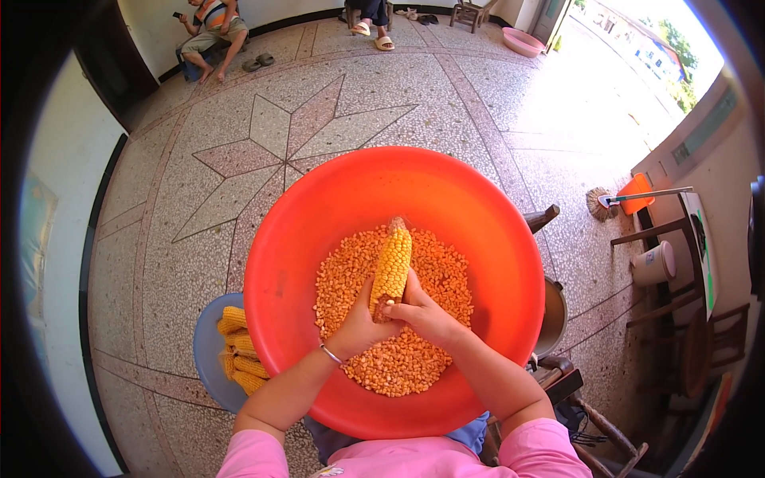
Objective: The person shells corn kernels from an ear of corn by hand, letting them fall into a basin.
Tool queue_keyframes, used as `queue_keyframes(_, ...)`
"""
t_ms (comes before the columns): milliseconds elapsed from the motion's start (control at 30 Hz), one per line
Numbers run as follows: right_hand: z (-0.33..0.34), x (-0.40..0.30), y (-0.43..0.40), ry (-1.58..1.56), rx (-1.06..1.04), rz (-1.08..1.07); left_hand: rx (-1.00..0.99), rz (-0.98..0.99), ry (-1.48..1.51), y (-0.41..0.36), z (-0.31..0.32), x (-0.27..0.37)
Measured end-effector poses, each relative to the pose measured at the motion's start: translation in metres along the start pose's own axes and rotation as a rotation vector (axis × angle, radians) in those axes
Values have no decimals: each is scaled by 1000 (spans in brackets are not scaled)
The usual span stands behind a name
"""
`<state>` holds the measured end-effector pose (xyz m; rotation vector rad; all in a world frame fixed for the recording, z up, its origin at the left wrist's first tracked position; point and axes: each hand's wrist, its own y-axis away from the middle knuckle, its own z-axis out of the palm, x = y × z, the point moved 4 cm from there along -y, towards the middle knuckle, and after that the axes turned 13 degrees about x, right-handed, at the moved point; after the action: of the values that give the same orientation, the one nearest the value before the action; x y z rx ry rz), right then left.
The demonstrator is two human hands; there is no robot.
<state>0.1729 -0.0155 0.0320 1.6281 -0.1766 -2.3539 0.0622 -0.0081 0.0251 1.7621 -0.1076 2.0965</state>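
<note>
Both hands hold one yellow corn cob (392, 266) over a large red plastic basin (287, 239). The cob points away from me, its kernels mostly on; near its lower end some are gone and the reddish core shows. My left hand (366, 316), with a silver bangle at the wrist, wraps the cob's lower left side. My right hand (427, 316) grips from the right, its thumb at the bared patch. Loose corn kernels (400, 370) cover the bottom of the basin.
A blue basin (209, 346) with several corn cobs (242, 346) is at the left. A metal pot (554, 316) and wooden chair (603, 424) stand right. Two seated people (214, 24) are at the far wall. A mop (602, 203), white bucket (654, 264) and table lie further right.
</note>
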Motion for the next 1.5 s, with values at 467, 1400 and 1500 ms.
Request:
queue_keyframes(467,0,3,1,5,48,111,132,164,-279,2,-3,-9)
queue_keyframes(1400,4,-3,4,46,96,137,161,200,-363,5,3,3)
queue_keyframes(1500,4,-5,4,-13,22,59,114,167,-206,0,-4,-5)
